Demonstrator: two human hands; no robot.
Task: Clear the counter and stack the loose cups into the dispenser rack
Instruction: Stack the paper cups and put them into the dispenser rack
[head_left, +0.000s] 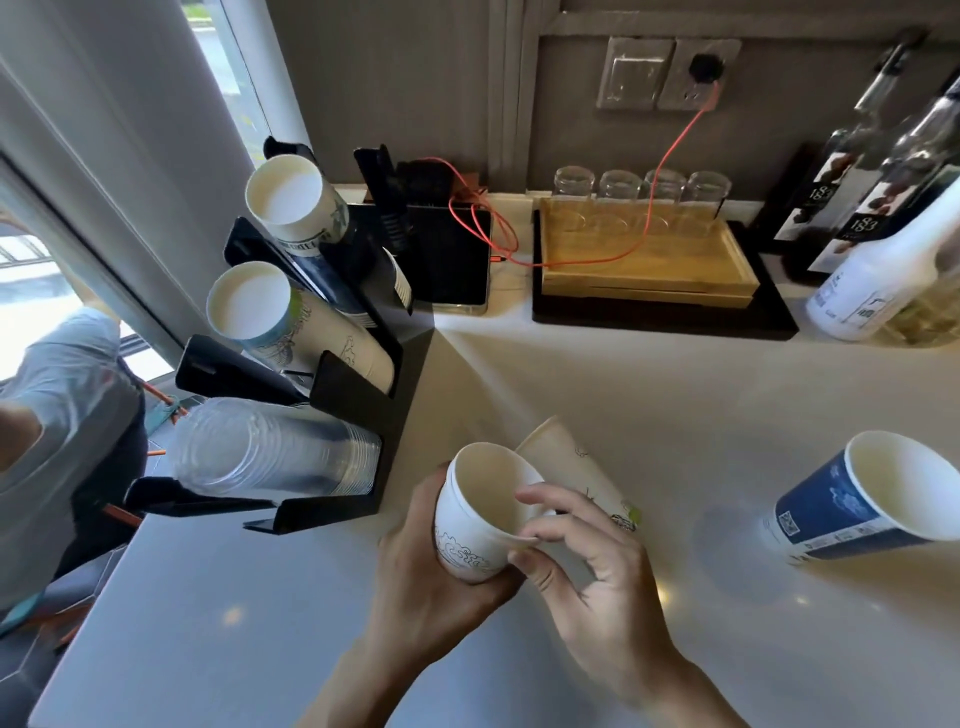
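My left hand (423, 577) grips a small white paper cup (480, 512) with a line drawing on its side, mouth up, low in the middle. My right hand (587, 561) pinches that cup's near rim between thumb and forefinger. Right behind it a taller cream paper cup (576, 467) lies on its side on the counter (675, 395). At the right a blue paper cup (857, 504) rests tilted on the counter. The black dispenser rack (363, 395) at the left holds two slanted stacks of paper cups (291, 202) and a stack of clear plastic cups (270, 447).
A wooden tray (644, 260) with several glass jars sits at the back on a black mat. A black device (452, 254) with an orange cable stands beside the rack. Bottles (883, 280) stand at the far right. A person in a grey shirt (62, 415) is beyond the counter's left edge.
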